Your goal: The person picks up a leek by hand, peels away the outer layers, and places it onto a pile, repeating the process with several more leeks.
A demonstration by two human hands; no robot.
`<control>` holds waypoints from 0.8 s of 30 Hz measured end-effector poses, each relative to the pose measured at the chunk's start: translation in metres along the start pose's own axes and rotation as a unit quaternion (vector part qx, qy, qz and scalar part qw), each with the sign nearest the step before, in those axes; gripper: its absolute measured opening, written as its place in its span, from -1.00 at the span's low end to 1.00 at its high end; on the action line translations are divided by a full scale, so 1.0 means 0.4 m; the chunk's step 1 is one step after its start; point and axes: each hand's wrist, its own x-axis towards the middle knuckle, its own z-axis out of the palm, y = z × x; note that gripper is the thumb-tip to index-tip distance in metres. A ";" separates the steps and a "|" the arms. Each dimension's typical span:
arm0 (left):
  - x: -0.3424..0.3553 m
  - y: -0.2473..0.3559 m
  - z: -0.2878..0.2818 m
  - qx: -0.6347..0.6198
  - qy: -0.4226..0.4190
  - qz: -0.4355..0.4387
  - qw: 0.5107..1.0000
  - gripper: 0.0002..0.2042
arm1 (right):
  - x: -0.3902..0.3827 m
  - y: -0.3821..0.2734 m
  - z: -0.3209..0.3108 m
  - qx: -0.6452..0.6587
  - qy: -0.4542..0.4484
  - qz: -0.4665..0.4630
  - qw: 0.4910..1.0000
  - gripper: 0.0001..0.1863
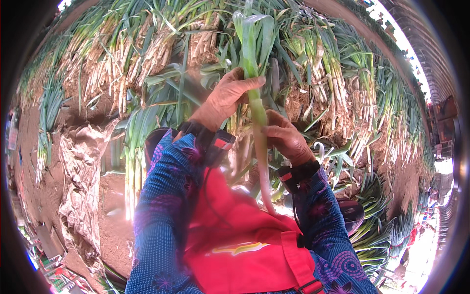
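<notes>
A single leek (258,115) stands nearly upright before me, green leaves at the top and a pale, pinkish-white stem running down to my red apron (230,230). Around its upper green part my left hand (226,95) is closed, the thumb lying across the front. Lower down, my right hand (288,137) pinches the stem from the right side, thumb and fingers against it. The stem's lower tip reaches the apron. To the left of my left forearm lies a bunch of cleaned leeks (134,161) with white stems pointing toward me.
Piles of unpeeled leeks with soil on their roots (152,54) spread across the far side, with more at the right (338,93). A crumpled tan sack (85,181) lies on the brown ground (115,196) at left. Further leeks (374,220) rest by my right shoe (351,215).
</notes>
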 end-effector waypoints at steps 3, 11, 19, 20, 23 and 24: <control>-0.008 0.005 0.006 0.023 -0.006 -0.018 1.000 -0.64 | -0.010 -0.001 0.005 -0.001 0.013 -0.010 1.000 -0.79; 0.037 0.020 -0.073 0.109 0.096 0.059 0.988 -0.64 | -0.050 0.041 0.008 -0.001 0.183 -0.237 0.954 -0.90; 0.029 0.082 -0.163 0.122 0.236 0.164 0.950 -0.64 | -0.067 0.174 -0.302 0.409 0.320 -0.159 0.839 -0.83; 0.032 0.088 -0.170 0.113 0.241 0.174 0.948 -0.63 | -0.085 0.194 -0.358 0.414 0.318 -0.177 0.834 -0.84; 0.026 0.116 -0.191 0.098 0.288 0.220 0.927 -0.60 | -0.122 0.216 -0.470 0.468 0.404 -0.177 0.766 -0.81; 0.021 0.129 -0.197 0.083 0.295 0.219 0.927 -0.61 | -0.151 0.222 -0.512 0.484 0.362 -0.181 0.776 -0.80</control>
